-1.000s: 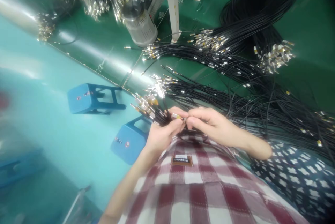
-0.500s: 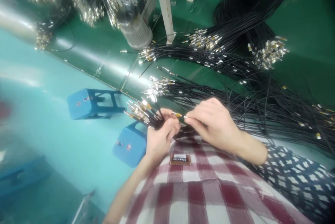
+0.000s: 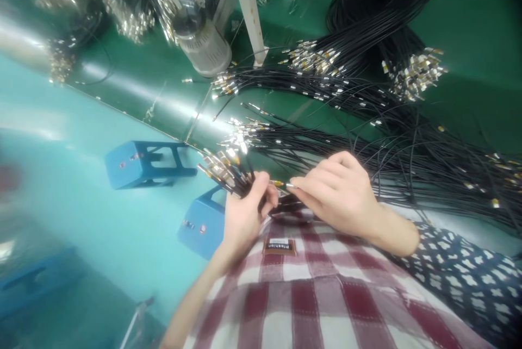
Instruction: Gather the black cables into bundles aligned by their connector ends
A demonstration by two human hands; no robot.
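Note:
Black cables with silvery connector ends, a bundle (image 3: 222, 170), are gripped in my left hand (image 3: 248, 205), their tips pointing up and to the left. My right hand (image 3: 340, 194) is closed in a pinch at the small white-and-gold tip (image 3: 281, 183) of a single piece between the two hands. What exactly the right fingertips hold is too small to make out. Behind my hands, another bunch of silvery cable ends (image 3: 247, 131) lies on the green table (image 3: 155, 96).
More black cables (image 3: 379, 120) spread across the table to the right, with a thick coil (image 3: 354, 17) behind. A grey motor-like machine (image 3: 204, 47) stands beside a pale metal leg (image 3: 248, 9). Two blue stools (image 3: 126, 164) are on the floor at the left.
My left thumb has shifted up over the bundle, and less of the fingers behind it shows. My right hand keeps its pinch, nearly in place. The whole view has drifted slightly.

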